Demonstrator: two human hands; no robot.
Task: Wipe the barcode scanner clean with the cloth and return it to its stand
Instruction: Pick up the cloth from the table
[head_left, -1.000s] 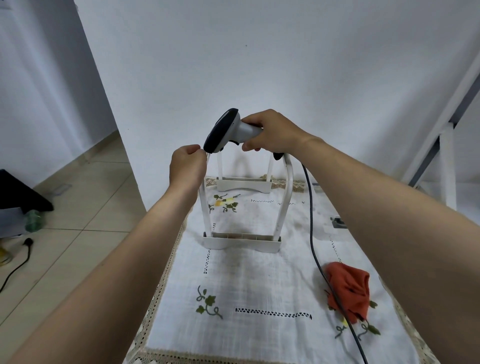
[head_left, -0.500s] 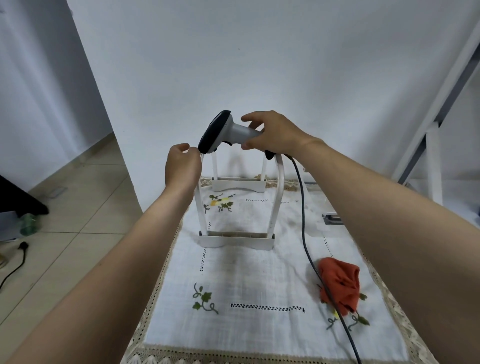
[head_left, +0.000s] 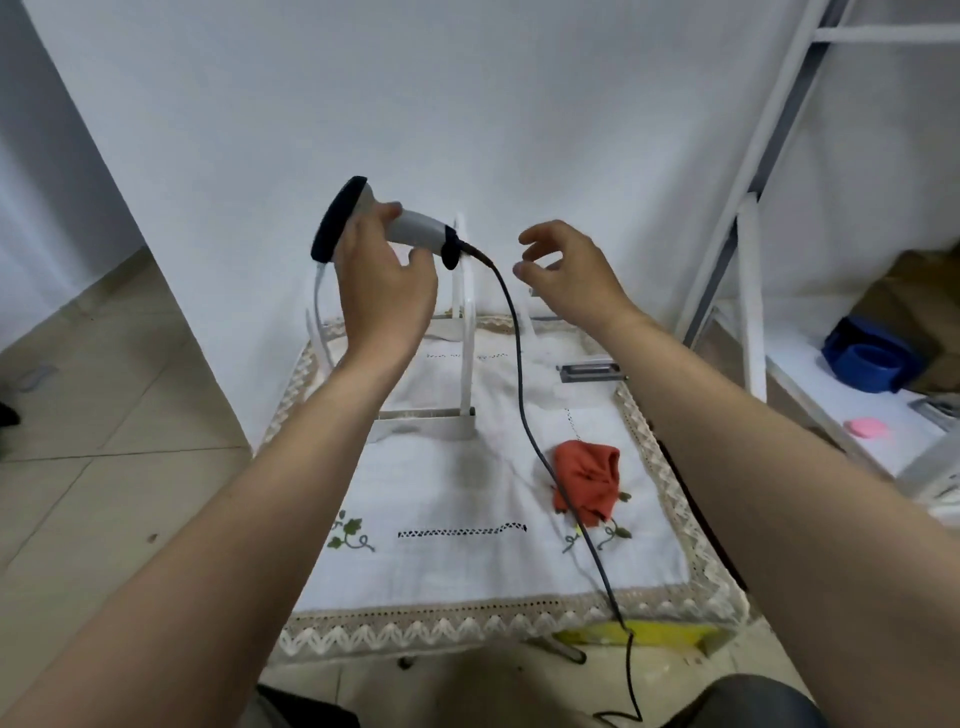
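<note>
**Grey scanner aloft, cloth waiting below**

Grey and black, the barcode scanner (head_left: 415, 228) was held up in the left hand (head_left: 382, 291), whose fingers and thumb were curled round its neck. The right hand (head_left: 571, 270) hovered just beside the scanner's butt end, fingers loosely spread and holding nothing. Well below the right hand, the orange cloth (head_left: 589, 478) lay crumpled on the tabletop (head_left: 457, 493). The scanner's cable (head_left: 519, 374) trailed across the cloth and over the near edge. The white stand (head_left: 466, 353) stood under and behind the left hand.

By the look of it, the wiping had yet to start. The free right hand would need to drop to the cloth and draw it out from under the cable without dragging the cord. Room was open above the tabletop. The stand's upright sat close beside the left hand, and a white frame (head_left: 748, 291) rose on the right hand's far side.
</note>
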